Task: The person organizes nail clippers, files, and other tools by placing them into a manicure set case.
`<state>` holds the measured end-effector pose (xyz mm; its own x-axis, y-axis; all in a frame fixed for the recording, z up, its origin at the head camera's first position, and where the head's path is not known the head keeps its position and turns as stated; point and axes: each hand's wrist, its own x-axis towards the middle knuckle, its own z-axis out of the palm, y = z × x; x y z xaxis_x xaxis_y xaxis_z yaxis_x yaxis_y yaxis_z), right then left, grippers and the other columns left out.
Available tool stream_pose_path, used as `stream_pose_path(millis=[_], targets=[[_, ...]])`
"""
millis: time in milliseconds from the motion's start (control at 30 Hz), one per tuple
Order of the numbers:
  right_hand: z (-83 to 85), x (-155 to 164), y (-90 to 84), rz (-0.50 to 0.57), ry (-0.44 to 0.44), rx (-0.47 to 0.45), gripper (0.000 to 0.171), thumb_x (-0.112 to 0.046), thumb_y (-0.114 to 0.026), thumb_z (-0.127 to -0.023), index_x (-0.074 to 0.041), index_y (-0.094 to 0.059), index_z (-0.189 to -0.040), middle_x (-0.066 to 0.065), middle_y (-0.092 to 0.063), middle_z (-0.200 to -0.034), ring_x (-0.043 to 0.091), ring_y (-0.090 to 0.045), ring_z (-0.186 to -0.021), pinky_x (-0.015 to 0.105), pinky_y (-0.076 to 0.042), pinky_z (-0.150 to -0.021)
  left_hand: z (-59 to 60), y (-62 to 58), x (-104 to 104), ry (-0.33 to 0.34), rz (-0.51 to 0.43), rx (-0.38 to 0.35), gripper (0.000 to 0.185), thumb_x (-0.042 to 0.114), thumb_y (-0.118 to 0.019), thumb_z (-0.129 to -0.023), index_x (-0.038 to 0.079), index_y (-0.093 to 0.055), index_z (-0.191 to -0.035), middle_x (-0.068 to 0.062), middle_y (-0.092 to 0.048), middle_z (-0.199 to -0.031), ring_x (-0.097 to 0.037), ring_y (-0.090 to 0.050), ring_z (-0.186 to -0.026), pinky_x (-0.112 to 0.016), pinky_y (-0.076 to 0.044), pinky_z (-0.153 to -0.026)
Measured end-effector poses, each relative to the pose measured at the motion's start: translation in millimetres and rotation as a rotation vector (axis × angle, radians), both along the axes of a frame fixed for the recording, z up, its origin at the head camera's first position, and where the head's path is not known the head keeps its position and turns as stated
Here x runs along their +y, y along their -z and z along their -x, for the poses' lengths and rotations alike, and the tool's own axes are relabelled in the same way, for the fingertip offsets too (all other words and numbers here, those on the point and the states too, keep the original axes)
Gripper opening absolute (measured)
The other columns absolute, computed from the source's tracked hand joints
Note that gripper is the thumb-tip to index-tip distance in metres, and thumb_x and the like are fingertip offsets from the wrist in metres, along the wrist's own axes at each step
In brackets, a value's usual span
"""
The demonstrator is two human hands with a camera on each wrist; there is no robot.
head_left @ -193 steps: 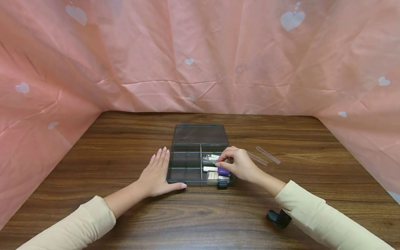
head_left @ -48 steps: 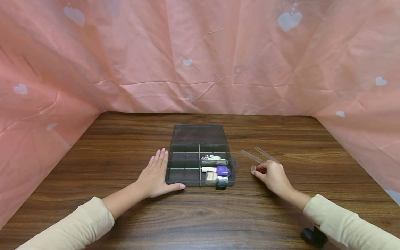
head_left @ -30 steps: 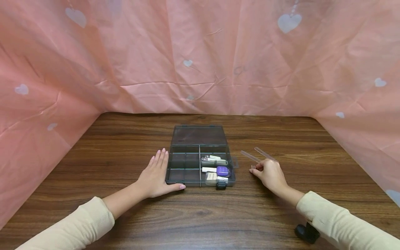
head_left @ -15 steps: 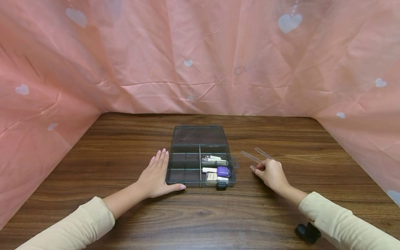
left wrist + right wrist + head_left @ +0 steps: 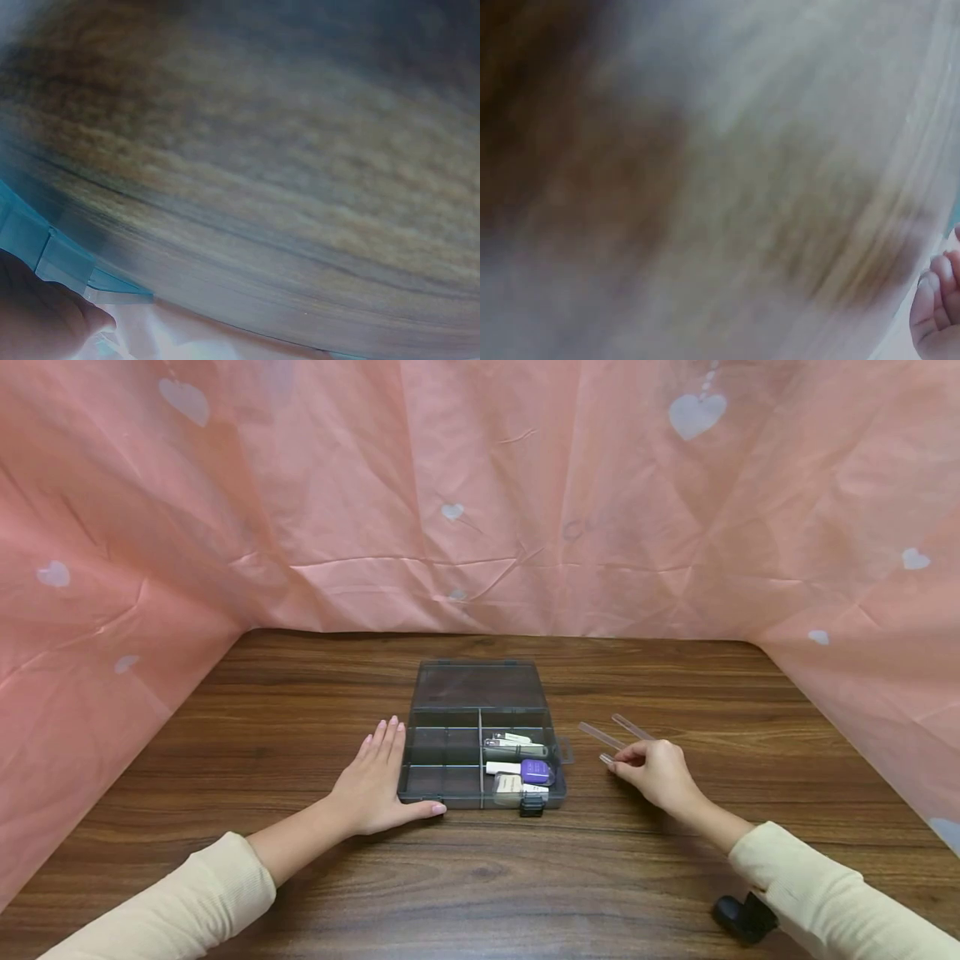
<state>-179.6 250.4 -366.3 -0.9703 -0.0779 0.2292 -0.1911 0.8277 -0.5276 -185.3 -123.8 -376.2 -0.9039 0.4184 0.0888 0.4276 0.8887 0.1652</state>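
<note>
- At the box's left wall, our left hand lies flat, fingers straight, thumb along the front edge of the compartment box; we judge steady pressure there prevents sliding.
- Right of that brace, our right hand pinches a small clear divider strip, beside two longer strips; a light, level pinch seems best.
- Only the head view shows this; both wrist views blur to wood grain.
</note>
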Motion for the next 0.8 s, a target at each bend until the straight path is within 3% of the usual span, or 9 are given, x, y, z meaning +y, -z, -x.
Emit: stream_pose_path(millis=[233,600,800], targets=[[0.4,3,-5.9,0.026,-0.024,0.029,0.007,-0.004,-0.070,-0.079,0.003,-0.072,-0.080,0.017,-0.070,-0.082,0.016,-0.062,-0.068,0.016,-0.046,-0.054,0.3,-0.3,0,-0.002,0.006,-0.003,0.118,0.076,-0.051,-0.072,-0.009,-0.015,-0.145,-0.026,-0.011,-0.153,-0.037,-0.009,-0.143,-0.048,-0.016,-0.116],[-0.5,-3,-14.0,0.005,-0.070,0.142,0.005,-0.005,-0.073,-0.076,0.000,-0.073,-0.078,0.010,-0.069,-0.075,0.000,-0.050,-0.057,0.018,-0.042,-0.050,-0.1,-0.5,0,-0.002,0.009,-0.003,0.118,0.076,-0.051,-0.072,-0.009,-0.015,-0.144,-0.026,-0.012,-0.153,-0.037,-0.010,-0.143,-0.047,-0.016,-0.116],[0.0,-9,-17.4,0.034,-0.061,0.173,0.004,-0.005,-0.074,-0.075,-0.001,-0.073,-0.077,0.008,-0.069,-0.073,0.000,-0.047,-0.056,0.018,-0.041,-0.048,0.2,-0.7,0,-0.004,0.012,-0.003,0.118,0.077,-0.051,-0.072,-0.009,-0.015,-0.145,-0.026,-0.011,-0.153,-0.036,-0.009,-0.143,-0.047,-0.016,-0.116]])
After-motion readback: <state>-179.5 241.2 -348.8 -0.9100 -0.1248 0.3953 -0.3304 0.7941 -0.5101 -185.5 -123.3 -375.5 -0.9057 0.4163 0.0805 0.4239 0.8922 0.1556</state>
